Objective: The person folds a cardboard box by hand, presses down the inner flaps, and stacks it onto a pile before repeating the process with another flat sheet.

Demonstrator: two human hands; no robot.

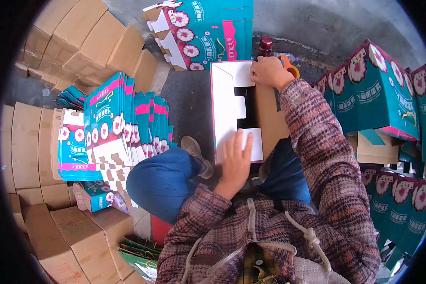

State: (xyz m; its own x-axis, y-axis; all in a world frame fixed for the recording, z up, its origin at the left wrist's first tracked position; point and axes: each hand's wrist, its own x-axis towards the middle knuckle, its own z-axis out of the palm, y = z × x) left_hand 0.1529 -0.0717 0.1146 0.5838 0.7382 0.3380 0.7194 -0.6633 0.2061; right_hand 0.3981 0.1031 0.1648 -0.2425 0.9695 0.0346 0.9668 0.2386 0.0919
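Note:
A carton [225, 113] stands between my knees, its white inner flaps folded partly over the top and a brown cardboard flap [272, 116] on the right side. A dark gap shows between them, and what lies inside is hidden. My left hand [235, 163] rests flat on the near white flap, fingers stretched out and holding nothing. At the far right corner, my right hand [271, 72] has its fingers curled over the carton's edge, gripping it. Just beyond that hand are a dark red bottle [265, 46] and an orange-handled tool [290, 66].
Flattened teal and pink cartons [106, 109] lean in a stack at the left, with more [208, 35] against the far wall. Brown boxes [75, 38] are piled along the left. Folded-up teal cartons [383, 94] stand stacked at the right. Green bags [139, 258] lie at the lower left.

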